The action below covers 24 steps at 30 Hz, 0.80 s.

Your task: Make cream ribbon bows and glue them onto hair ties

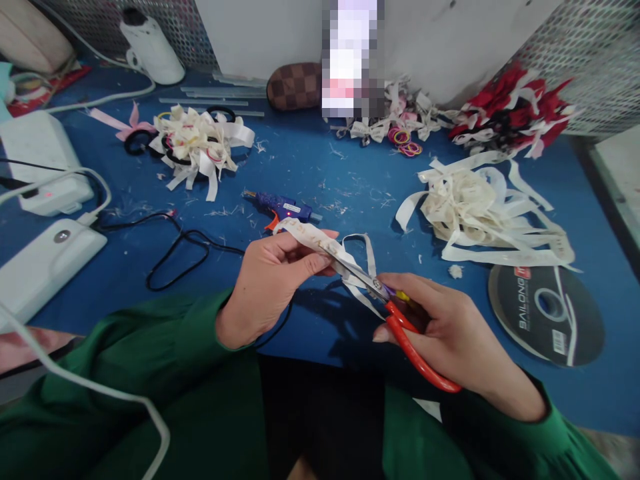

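A blue table (350, 173) strewn with pale thread scraps stands before perforated metal panels (590, 53) and a plain light board (450, 40). The clearest writing is on a dark spool (533, 333) at the right: "BAILONG" in pale capitals running up its face, a red patch beside the word and a small white barcode label near its edge; the finer print there is too small to read. Over the near middle of the table, the left hand (275, 277) pinches a cream printed ribbon (305, 235) between thumb and fingers; its lettering shows, but the words cannot be made out for certain. The right hand (445, 327) grips red-handled scissors (379, 285), their blades lying against the ribbon close to the left thumb; whether they cut into it cannot be told. A bit of yellow and purple shows beside the pivot, mostly covered by the fingers. Just beyond the left hand lies a blue glue gun (277, 202) with an orange trigger and a white sticker too small to read. A loose heap of cream ribbon (460, 207), partly printed, lies behind the spool. Farther back are a cluster of cream bows (197, 143) with black bands, a brown checkered pouch (294, 87), grey-white printed bows (415, 110) and a red-and-white bundle (520, 110).
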Each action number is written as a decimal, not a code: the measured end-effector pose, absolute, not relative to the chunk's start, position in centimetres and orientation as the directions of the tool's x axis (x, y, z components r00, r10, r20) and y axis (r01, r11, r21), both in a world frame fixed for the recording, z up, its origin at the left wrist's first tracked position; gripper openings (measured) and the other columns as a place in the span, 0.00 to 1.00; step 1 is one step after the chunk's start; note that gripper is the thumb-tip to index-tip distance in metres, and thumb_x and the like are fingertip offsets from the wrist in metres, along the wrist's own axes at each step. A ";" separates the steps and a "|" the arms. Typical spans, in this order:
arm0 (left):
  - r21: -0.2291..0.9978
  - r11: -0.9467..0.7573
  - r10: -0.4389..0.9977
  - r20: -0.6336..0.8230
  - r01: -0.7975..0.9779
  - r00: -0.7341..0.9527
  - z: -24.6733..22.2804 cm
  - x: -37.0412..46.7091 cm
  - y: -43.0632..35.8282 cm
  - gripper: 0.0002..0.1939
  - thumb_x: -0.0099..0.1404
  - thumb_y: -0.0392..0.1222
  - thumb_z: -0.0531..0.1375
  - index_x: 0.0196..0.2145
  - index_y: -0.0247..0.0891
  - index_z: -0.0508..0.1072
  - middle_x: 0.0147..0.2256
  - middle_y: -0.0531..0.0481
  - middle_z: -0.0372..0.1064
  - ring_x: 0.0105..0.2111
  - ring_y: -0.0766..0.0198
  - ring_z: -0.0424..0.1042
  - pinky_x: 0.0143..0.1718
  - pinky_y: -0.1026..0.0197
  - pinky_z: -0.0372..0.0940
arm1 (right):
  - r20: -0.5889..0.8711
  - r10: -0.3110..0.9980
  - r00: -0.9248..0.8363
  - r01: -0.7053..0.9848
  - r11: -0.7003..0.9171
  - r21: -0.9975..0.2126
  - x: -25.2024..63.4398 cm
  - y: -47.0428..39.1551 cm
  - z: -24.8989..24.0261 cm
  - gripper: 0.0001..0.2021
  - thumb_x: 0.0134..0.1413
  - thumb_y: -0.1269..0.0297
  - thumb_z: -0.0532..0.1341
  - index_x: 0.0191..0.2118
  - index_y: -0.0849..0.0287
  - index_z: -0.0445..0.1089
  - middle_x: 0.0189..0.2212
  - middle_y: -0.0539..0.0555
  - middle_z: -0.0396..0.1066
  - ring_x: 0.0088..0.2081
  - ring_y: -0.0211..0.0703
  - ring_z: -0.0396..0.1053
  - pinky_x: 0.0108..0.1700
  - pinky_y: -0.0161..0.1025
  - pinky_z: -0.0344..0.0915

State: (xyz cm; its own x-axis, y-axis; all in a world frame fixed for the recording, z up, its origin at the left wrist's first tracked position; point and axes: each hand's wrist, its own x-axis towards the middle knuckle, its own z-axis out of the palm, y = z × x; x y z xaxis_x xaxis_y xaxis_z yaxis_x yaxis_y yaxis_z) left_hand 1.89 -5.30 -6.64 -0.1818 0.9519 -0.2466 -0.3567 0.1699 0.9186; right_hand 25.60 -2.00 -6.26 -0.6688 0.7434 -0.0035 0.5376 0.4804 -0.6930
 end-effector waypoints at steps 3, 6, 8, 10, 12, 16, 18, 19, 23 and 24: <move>0.921 0.174 0.948 -0.252 -0.348 -0.193 -6.7 1.9 -5.2 0.10 0.57 0.35 0.71 0.39 0.39 0.84 0.30 0.51 0.80 0.29 0.67 0.78 0.36 0.67 0.76 | 0.002 0.737 -0.676 0.529 0.488 -0.694 25.7 -2.0 -6.3 0.22 0.56 0.53 0.68 0.53 0.55 0.70 0.37 0.53 0.75 0.28 0.38 0.70 0.29 0.34 0.67; 0.924 0.174 0.952 -0.247 -0.341 -0.182 -6.8 1.8 -5.3 0.10 0.57 0.35 0.71 0.39 0.39 0.84 0.31 0.51 0.80 0.30 0.66 0.78 0.36 0.66 0.76 | 0.005 0.736 -0.677 0.532 0.493 -0.688 25.7 -1.9 -6.2 0.21 0.57 0.53 0.68 0.53 0.55 0.71 0.36 0.52 0.76 0.27 0.37 0.70 0.29 0.34 0.67; 0.923 0.175 0.957 -0.242 -0.344 -0.162 -6.8 1.7 -5.3 0.11 0.58 0.36 0.71 0.40 0.40 0.84 0.33 0.51 0.81 0.32 0.65 0.79 0.38 0.65 0.76 | 0.014 0.737 -0.676 0.536 0.504 -0.677 25.8 -1.9 -6.2 0.20 0.57 0.53 0.68 0.52 0.55 0.71 0.37 0.53 0.76 0.27 0.38 0.71 0.28 0.34 0.67; 0.922 0.173 0.959 -0.237 -0.348 -0.152 -6.7 1.6 -5.4 0.11 0.59 0.37 0.70 0.41 0.39 0.83 0.35 0.50 0.81 0.34 0.63 0.79 0.40 0.65 0.76 | 0.019 0.738 -0.674 0.540 0.511 -0.669 25.9 -2.0 -6.1 0.20 0.56 0.54 0.68 0.52 0.54 0.71 0.38 0.53 0.76 0.27 0.38 0.72 0.28 0.34 0.67; 0.919 0.168 0.960 -0.235 -0.356 -0.152 -6.6 1.5 -5.4 0.10 0.61 0.38 0.69 0.41 0.38 0.83 0.38 0.48 0.81 0.36 0.62 0.79 0.41 0.64 0.76 | 0.021 0.742 -0.670 0.546 0.511 -0.663 26.0 -2.0 -6.0 0.20 0.56 0.54 0.68 0.52 0.54 0.71 0.38 0.53 0.76 0.28 0.38 0.72 0.28 0.34 0.67; 0.920 0.147 0.949 -0.235 -0.364 -0.209 -6.4 1.4 -5.3 0.09 0.65 0.44 0.65 0.40 0.38 0.84 0.38 0.47 0.80 0.34 0.64 0.78 0.38 0.64 0.75 | 0.009 0.745 -0.667 0.555 0.505 -0.661 26.0 -1.9 -6.0 0.21 0.55 0.55 0.69 0.52 0.55 0.71 0.38 0.52 0.76 0.28 0.39 0.72 0.29 0.35 0.67; 0.928 0.132 0.936 -0.233 -0.348 -0.265 -6.4 1.5 -5.3 0.08 0.65 0.43 0.66 0.38 0.39 0.84 0.35 0.48 0.80 0.32 0.65 0.77 0.37 0.64 0.75 | 0.000 0.744 -0.669 0.556 0.500 -0.663 26.0 -1.9 -6.0 0.21 0.55 0.55 0.69 0.52 0.55 0.71 0.38 0.52 0.76 0.28 0.39 0.72 0.29 0.35 0.67; 0.933 0.126 0.930 -0.230 -0.338 -0.288 -6.4 1.5 -5.3 0.06 0.64 0.42 0.67 0.37 0.40 0.84 0.34 0.49 0.80 0.31 0.65 0.77 0.36 0.65 0.75 | -0.003 0.745 -0.668 0.558 0.498 -0.664 26.0 -1.9 -6.0 0.20 0.55 0.55 0.69 0.52 0.54 0.71 0.38 0.52 0.76 0.28 0.39 0.71 0.29 0.35 0.67; 0.943 0.110 0.926 -0.213 -0.315 -0.313 -6.7 1.5 -5.2 0.03 0.60 0.38 0.70 0.34 0.41 0.84 0.30 0.51 0.80 0.30 0.66 0.78 0.36 0.66 0.74 | 0.001 0.753 -0.658 0.562 0.492 -0.665 25.9 -1.9 -6.0 0.21 0.55 0.54 0.69 0.52 0.55 0.71 0.37 0.53 0.76 0.27 0.39 0.70 0.29 0.35 0.67; 0.943 0.108 0.926 -0.210 -0.315 -0.312 -6.7 1.5 -5.2 0.02 0.60 0.38 0.70 0.33 0.41 0.84 0.30 0.51 0.80 0.30 0.66 0.78 0.36 0.66 0.74 | 0.003 0.754 -0.657 0.560 0.490 -0.668 25.9 -1.9 -6.0 0.21 0.55 0.53 0.69 0.52 0.55 0.71 0.37 0.53 0.76 0.27 0.39 0.70 0.29 0.35 0.67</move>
